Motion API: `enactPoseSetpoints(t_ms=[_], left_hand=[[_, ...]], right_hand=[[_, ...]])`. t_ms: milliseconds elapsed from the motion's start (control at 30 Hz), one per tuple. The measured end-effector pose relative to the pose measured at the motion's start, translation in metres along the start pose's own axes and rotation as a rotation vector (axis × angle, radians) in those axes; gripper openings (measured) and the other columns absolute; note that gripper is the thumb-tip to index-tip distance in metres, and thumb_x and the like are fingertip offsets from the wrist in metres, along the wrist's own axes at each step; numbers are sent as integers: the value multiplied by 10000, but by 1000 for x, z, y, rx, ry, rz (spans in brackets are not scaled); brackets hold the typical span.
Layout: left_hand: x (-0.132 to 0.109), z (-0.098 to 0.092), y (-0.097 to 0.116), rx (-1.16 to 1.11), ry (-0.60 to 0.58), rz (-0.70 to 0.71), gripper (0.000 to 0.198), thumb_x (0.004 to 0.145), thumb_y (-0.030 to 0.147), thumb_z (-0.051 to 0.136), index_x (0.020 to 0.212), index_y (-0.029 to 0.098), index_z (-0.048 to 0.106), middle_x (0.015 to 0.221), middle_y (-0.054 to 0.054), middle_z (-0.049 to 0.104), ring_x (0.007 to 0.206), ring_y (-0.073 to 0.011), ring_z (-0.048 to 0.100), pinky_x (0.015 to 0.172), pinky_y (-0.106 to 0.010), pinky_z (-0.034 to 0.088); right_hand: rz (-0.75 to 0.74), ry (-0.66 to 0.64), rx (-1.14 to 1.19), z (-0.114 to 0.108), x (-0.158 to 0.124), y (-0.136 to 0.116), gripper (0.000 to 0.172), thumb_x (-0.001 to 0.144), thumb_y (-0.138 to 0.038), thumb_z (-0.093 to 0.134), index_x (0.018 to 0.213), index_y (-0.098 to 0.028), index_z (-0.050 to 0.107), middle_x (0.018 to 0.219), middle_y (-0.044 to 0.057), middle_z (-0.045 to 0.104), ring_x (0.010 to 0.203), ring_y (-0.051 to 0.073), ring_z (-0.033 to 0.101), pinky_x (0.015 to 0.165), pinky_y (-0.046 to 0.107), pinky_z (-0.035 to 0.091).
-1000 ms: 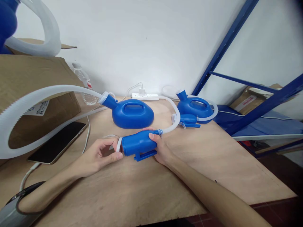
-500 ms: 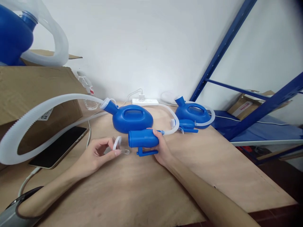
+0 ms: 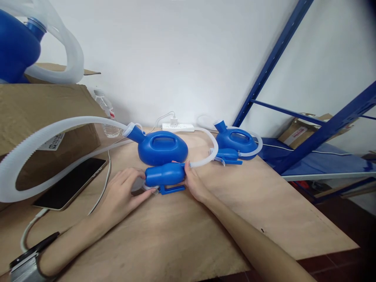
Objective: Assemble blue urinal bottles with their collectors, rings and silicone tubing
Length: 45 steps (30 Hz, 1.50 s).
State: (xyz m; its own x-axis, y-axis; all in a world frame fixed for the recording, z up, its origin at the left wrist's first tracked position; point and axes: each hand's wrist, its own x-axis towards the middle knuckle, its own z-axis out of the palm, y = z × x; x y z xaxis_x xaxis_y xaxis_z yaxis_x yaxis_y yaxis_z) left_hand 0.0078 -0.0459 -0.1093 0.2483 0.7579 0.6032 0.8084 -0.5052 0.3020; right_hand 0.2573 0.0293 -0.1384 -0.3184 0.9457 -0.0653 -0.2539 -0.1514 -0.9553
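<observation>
My right hand [image 3: 194,181] is wrapped round the hose end of a blue plastic urinal funnel [image 3: 166,174] with a small handle underneath. At the funnel's left end, my left hand [image 3: 125,190] pinches a white translucent cap [image 3: 146,187], partly hidden by the fingers. The cap touches or nearly touches the funnel's mouth; I cannot tell whether it is seated. A white hose [image 3: 214,143] runs from the funnel's right end and curves up behind. Just behind stands a blue urinal bottle [image 3: 163,148] with a ribbed white hose [image 3: 32,143] at its neck.
A second blue urinal bottle [image 3: 236,139] with its own funnel [image 3: 227,153] stands to the right. On the left are a phone [image 3: 70,184], a cardboard box [image 3: 44,117] and a water bottle [image 3: 107,113]. A power strip [image 3: 178,127] lies by the wall; a blue shelf frame [image 3: 272,66] rises right.
My left hand has brought the cap rightward to the funnel's mouth. The funnel has shifted a little left, and my right hand has slid back toward its hose end.
</observation>
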Motion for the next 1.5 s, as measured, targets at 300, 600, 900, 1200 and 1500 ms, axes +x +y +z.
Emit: enactPoseSetpoints(t_ms=[300,600,900,1200,1500], left_hand=[[4,-5,13,-66,-83,135,659,888,555,734,1411,238,489,1344,-155,702,1219,-373,675,1064,-589,502],[-7,-3,5,-141,-14,61,581,853,520,751,1348,283,558,1243,-90,774,1031,-307,770,890,-425,608],[-4,-12,12,-195,-32,-135,496,838,546,734,1232,270,615,1156,-58,795,949,-289,777,828,-393,618],[-6,-7,5,-181,-63,-85,524,846,549,742,1271,282,590,1161,-60,798,935,-286,781,787,-372,617],[6,-16,16,-349,-140,-280,434,866,614,683,1103,251,660,932,-23,773,749,-229,705,682,-324,548]], right_hand=[[-199,-148,-356,18,-35,-27,737,934,-843,401,1428,-367,671,1588,11,552,1523,272,424,1304,455,243],[-216,-42,-283,16,-25,-22,531,795,-746,751,816,-219,692,761,10,652,738,188,619,661,303,507],[-190,-145,-215,21,-29,-26,562,882,-742,648,704,-221,537,656,-36,531,561,108,498,534,255,389],[-67,-145,-73,24,-28,-24,585,824,-696,734,650,-235,420,536,-87,386,452,72,330,452,244,250],[-21,-87,147,30,-25,-23,547,774,-599,805,671,-235,410,597,-100,262,501,68,187,443,226,192]])
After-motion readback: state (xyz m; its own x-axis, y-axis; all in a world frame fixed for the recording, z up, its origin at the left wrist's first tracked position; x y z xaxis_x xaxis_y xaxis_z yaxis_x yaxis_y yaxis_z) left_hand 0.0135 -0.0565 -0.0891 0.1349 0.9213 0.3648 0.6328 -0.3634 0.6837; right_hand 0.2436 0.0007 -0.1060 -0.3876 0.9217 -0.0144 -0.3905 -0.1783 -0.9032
